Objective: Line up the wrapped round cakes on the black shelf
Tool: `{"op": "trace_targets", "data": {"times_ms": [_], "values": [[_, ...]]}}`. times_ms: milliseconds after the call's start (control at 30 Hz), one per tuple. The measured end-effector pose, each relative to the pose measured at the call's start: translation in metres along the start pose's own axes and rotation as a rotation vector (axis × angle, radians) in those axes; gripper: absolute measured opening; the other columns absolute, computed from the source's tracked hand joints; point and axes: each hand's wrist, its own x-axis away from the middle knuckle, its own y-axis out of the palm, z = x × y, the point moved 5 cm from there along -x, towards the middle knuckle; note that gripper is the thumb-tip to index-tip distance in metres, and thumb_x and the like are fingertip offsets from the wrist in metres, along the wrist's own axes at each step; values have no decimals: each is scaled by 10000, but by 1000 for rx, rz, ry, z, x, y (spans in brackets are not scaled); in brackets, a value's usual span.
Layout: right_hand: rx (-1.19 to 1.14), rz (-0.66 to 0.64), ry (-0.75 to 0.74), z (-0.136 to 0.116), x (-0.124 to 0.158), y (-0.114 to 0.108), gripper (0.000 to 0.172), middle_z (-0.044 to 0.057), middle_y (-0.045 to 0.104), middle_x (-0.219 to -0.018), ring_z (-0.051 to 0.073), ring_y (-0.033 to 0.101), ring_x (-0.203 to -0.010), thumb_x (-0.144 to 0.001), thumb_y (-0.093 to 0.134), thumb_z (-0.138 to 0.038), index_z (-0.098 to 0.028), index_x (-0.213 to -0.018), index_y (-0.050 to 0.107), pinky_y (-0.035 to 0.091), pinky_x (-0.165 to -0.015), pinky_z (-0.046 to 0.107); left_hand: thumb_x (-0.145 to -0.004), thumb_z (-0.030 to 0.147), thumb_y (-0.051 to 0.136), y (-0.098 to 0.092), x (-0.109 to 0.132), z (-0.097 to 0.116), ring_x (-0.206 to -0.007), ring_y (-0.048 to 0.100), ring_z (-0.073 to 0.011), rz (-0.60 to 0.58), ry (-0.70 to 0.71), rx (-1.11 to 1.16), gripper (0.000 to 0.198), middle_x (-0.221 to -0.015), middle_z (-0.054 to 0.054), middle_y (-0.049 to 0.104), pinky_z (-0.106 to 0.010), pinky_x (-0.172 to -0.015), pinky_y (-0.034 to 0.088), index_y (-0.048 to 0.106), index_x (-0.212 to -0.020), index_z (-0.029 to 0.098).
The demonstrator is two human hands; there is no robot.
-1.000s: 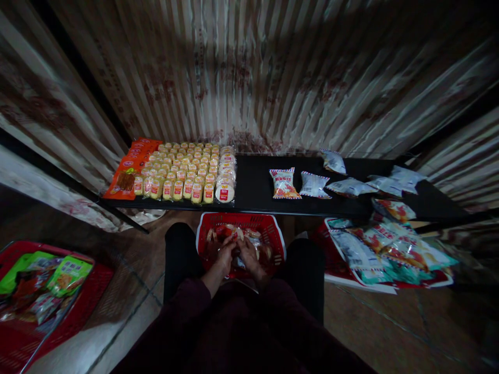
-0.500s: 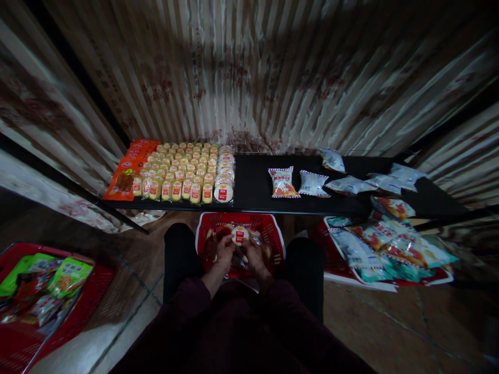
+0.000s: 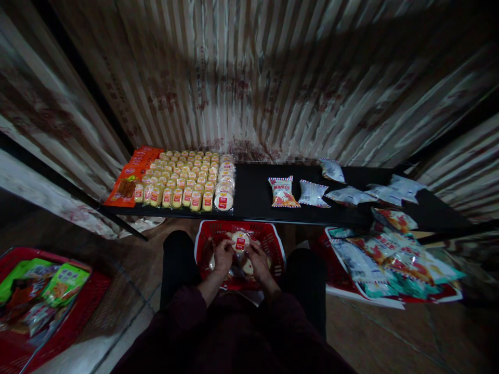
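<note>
Between my two hands is a round, pale rice cracker [image 3: 240, 242] in clear wrap with a red label, face up. My left hand [image 3: 223, 256] pinches its left edge, and my right hand [image 3: 257, 259] grips the wrap at its right edge. Both hands are over a red basket [image 3: 278, 249] with a white rim, which stands between my knees. More round wrapped crackers [image 3: 249, 267] lie in it, partly hidden by my hands. On the black shelf [image 3: 251, 195] ahead, a column of similar round crackers [image 3: 224, 201] lies beside several rows of small yellow wrapped cakes [image 3: 177, 196].
An orange snack bag [image 3: 130, 174] lies at the shelf's left end. White snack bags [image 3: 283, 192] are scattered over its right half. A basket of larger bags [image 3: 405, 254] stands at right, another red basket [image 3: 91, 296] with green packets at left. A striped curtain [image 3: 234, 78] hangs behind.
The view has tilted slightly, so the shelf appears lower. The cracker stays between my hands, and my right hand has shifted its fingers nearer the wrap's edge.
</note>
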Motion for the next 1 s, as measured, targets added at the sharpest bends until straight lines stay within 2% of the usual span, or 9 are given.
{"op": "trace_targets", "data": {"times_ms": [200,367,567,767,1000], "values": [[162,-20,-73,-17,-6,-4,492,56,731,-918,250,657,-846,-627,664,-577,-202,-939,724,514,-739,346,-722,49,492,-4,0,30,-751,634,-123,-18,160,-242,223,-755,17,678,-255,-775,485,649,-770,199],[122,-40,-146,-33,-7,-5,507,57,734,-878,253,660,-809,-640,670,-580,-205,-978,717,517,-704,349,-709,20,482,0,3,52,-816,629,-134,-37,284,-259,239,-794,6,664,-278,-825,479,628,-790,190],[23,-84,-169,-54,-8,-3,506,78,733,-958,255,669,-831,-663,694,-546,-188,-1021,693,528,-732,361,-713,19,480,8,5,71,-854,625,-143,-23,363,-229,242,-847,-4,656,-301,-838,479,607,-829,190],[66,-73,-246,-76,-15,0,502,95,715,-1045,261,664,-891,-710,661,-536,-179,-1063,677,533,-754,369,-721,13,471,13,1,92,-852,630,-151,-24,397,-201,272,-878,-23,656,-310,-822,487,579,-901,187],[194,-55,-358,-98,-26,5,456,76,717,-1040,252,650,-940,-753,610,-527,-191,-1052,684,499,-874,393,-744,16,439,17,-6,113,-898,610,-160,-10,477,-223,291,-936,-47,639,-325,-844,484,562,-951,180]]}}
